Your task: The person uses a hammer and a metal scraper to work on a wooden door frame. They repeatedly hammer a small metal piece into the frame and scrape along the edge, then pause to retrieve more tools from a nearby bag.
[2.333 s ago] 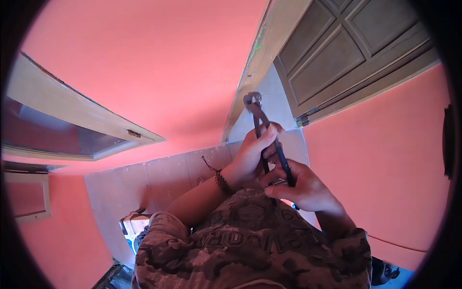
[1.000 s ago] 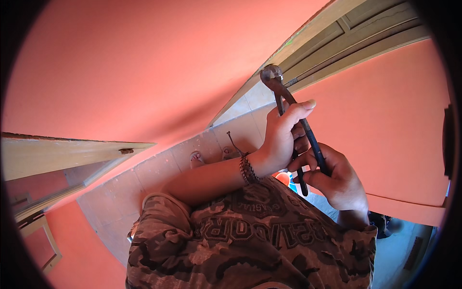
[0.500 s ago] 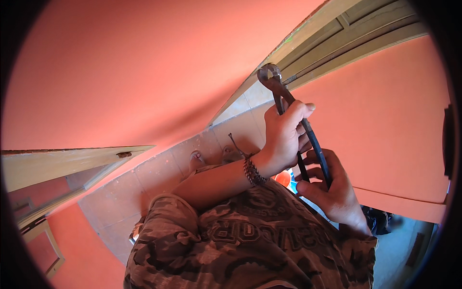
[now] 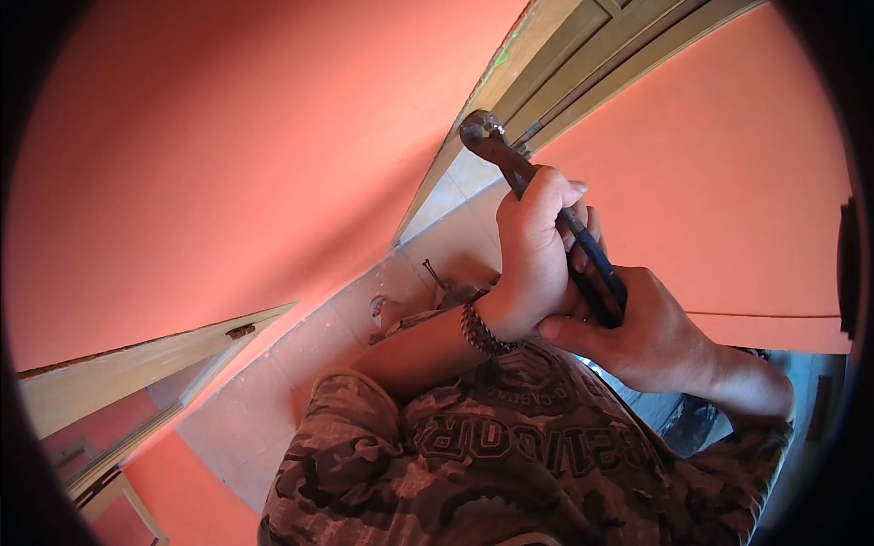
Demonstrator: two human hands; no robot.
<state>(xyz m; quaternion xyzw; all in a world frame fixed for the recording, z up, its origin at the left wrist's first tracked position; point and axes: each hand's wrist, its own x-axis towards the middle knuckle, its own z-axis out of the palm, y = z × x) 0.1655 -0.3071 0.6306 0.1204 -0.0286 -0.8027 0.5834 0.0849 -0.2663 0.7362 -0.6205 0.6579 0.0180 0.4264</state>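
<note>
Right of centre, the left hand (image 4: 537,238) was curled round dark pincers (image 4: 515,166) below their head; the right hand (image 4: 651,329) clasped the handles (image 4: 594,249) lower down.

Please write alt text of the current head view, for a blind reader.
Left hand and right hand grip a dark pincer-like tool, the left hand nearer its head. Below is a camouflage shirt; pink walls surround them.

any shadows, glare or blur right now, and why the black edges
Head view: soft shadow across the pink wall; camouflage shirt dim; small glint on the head of the dark pincers, which look fairly sharp; black edges: round fisheye border.
</note>
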